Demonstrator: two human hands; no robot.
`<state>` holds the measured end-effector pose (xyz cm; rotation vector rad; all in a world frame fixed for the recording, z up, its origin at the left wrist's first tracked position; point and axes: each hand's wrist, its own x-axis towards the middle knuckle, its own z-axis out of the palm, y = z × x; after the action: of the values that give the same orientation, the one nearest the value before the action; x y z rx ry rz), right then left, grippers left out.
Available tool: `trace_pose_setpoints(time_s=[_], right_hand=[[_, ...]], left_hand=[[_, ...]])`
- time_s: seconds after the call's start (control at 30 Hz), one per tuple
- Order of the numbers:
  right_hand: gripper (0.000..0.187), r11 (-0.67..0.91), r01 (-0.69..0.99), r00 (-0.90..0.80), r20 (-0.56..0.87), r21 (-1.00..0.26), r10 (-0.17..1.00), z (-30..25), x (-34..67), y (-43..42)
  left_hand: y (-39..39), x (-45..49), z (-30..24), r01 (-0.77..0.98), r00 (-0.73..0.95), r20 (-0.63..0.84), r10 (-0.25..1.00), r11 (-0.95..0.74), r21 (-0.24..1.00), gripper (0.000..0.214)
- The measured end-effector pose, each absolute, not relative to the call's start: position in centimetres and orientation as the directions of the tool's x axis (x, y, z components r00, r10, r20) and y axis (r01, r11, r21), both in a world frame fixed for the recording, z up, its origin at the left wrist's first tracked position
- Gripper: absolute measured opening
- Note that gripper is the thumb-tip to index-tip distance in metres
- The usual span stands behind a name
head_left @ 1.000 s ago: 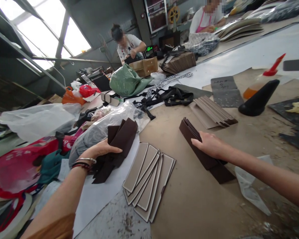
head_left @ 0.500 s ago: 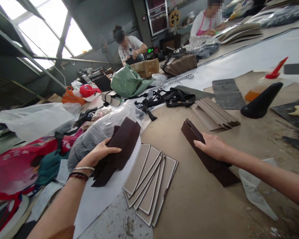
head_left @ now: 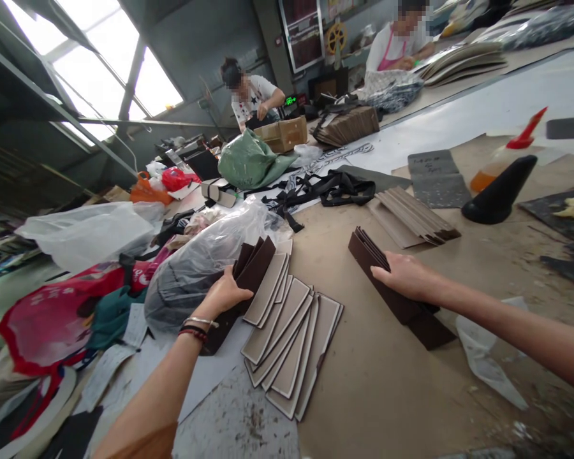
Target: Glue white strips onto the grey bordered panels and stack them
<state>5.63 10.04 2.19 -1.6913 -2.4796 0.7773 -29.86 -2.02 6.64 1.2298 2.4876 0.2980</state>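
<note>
My left hand (head_left: 227,293) is closed around a bundle of dark brown strips (head_left: 261,264), its thumb across their near face. Against that bundle, beige panels with dark edges (head_left: 294,344) lie fanned out on the table, some leaning on it. Farther right, my right hand (head_left: 402,275) grips a second stack of dark brown strips (head_left: 370,268), standing on edge on the brown tabletop. Its fingers are mostly hidden behind the strips. Just beyond this stack rests a row of folded beige pieces (head_left: 409,217).
A clear plastic bag (head_left: 186,268) bulges at the left, near a red bag (head_left: 43,325). Black straps (head_left: 335,188) lie beyond. At right stand a black cone-shaped object (head_left: 500,194) and a red-tipped bottle (head_left: 497,169). Two people (head_left: 253,95) work at the back.
My left hand has moved right with its brown strips, up against the fanned panels. More beige panels now show beside it. My right hand has stayed almost in place.
</note>
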Motion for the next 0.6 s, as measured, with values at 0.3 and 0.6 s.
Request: trace_pose_setpoints(time_s=[0.3,0.6], right_hand=[[0.031,0.319,0.779,-0.515,-0.260,-0.540,0.817,7.2,-2.4,11.2],[0.013,0.205,0.585,-0.752,-0.430,-0.785,0.500,7.1,-9.2,12.5]], left_hand=[[-2.2,-30.0,6.3,0.727,-0.560,-0.207,0.802,0.596,0.341,0.077],[-2.2,-31.4,6.4,0.676,-0.493,-0.224,0.841,0.532,0.511,0.079]])
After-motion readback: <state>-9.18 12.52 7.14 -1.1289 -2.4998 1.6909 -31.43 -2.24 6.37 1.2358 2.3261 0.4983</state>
